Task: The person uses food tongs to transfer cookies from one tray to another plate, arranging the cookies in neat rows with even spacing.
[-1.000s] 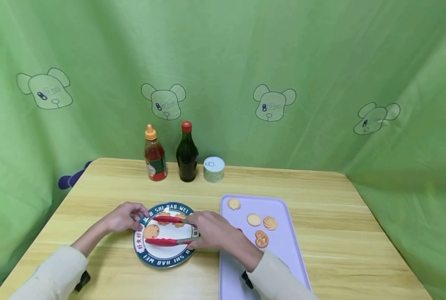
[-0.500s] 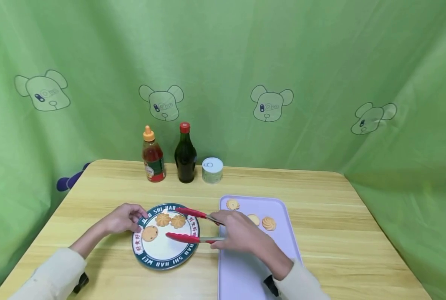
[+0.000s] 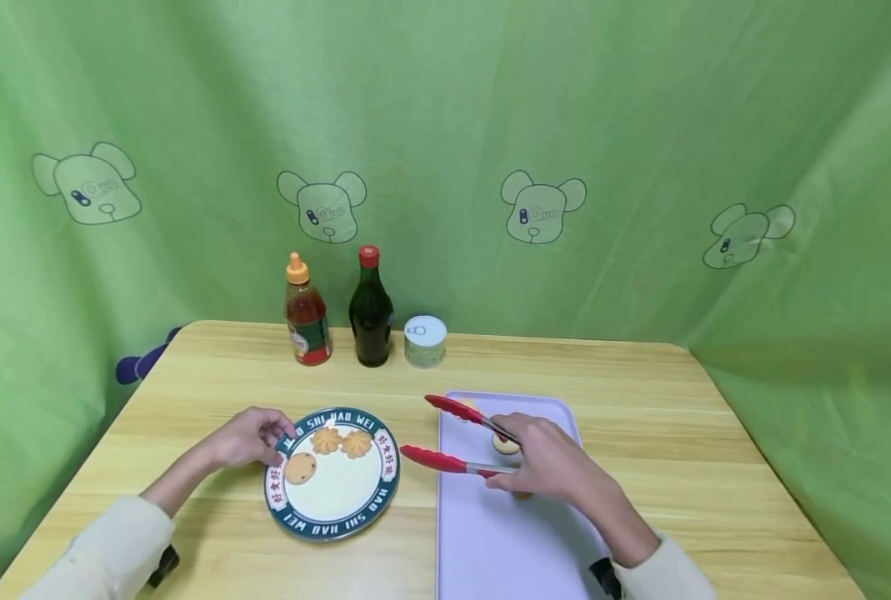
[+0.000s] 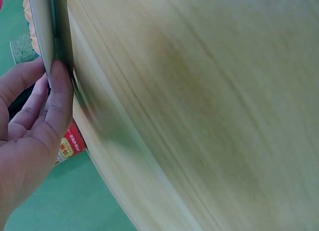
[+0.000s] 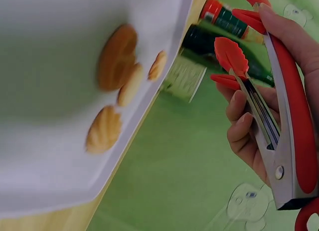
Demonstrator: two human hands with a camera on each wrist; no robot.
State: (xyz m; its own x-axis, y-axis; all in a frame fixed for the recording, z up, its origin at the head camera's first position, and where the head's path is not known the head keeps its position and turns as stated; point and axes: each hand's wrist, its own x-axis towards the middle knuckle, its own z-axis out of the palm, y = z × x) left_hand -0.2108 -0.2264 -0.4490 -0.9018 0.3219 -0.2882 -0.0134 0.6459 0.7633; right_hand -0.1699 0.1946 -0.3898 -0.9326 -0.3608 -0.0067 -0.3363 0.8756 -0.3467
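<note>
A green curtain (image 3: 445,125) closes off the far side and both flanks of the wooden table (image 3: 700,467), whose widest stretch of wood lies right of the tray. The purple tray (image 3: 508,542) sits right of centre, its near edge out of the head view; its near half shows plain surface. Left of it, with a strip of wood between, lies the plate (image 3: 332,498), flat, its rim dark with white letters. The right hand (image 3: 543,462) is above the tray, its fingers curled round the tongs (image 3: 445,435), whose arms are spread, the red tips apart. Both tips reach left past the tray's left edge, the near one just beside the plate's right rim. The left hand (image 3: 248,437) pinches the plate's left rim, digits on both faces of it with only the rim's thickness between. Along the far edge of the table stand, left to right, a sauce bottle (image 3: 308,325), a dark bottle (image 3: 372,321) and a can (image 3: 425,342), well apart from both hands. Smallest are the cookies: the round cookie (image 3: 299,468) and two flower cookies (image 3: 341,442) on the plate's far left part, and four tray cookies (image 5: 103,130), partly hidden by the right hand and tongs in the head view.
</note>
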